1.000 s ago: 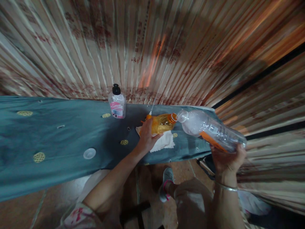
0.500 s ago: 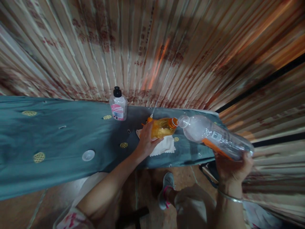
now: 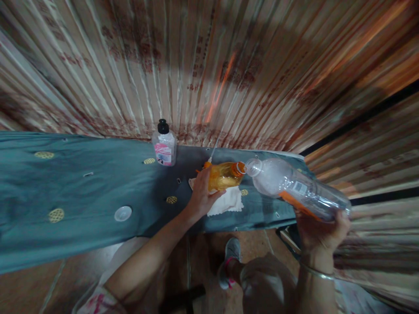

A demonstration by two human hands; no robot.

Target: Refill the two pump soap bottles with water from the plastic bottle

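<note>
My left hand (image 3: pixel 202 196) is closed around an orange see-through bottle (image 3: pixel 225 175), tipped on its side with its mouth toward the right. In my right hand (image 3: pixel 324 233) is a larger clear plastic bottle (image 3: pixel 273 176) with an orange label, tilted so its neck points left. The two mouths meet or nearly touch; I cannot tell whether liquid passes between them. Beneath the orange bottle lies a white cloth (image 3: pixel 225 203) with a scalloped edge. Something orange with a thin pale tube (image 3: pixel 214 149) shows just behind my left fingers.
A clear bottle with a black cap and pink label (image 3: pixel 164 148) stands at the back of the teal-covered surface (image 3: pixel 98 192). A small white round lid (image 3: pixel 123 213) lies nearer the front left. A pleated curtain (image 3: pixel 183 65) hangs along the back and right.
Both hands and bottles hold nearly the same pose. The whole view has shifted very slightly.
</note>
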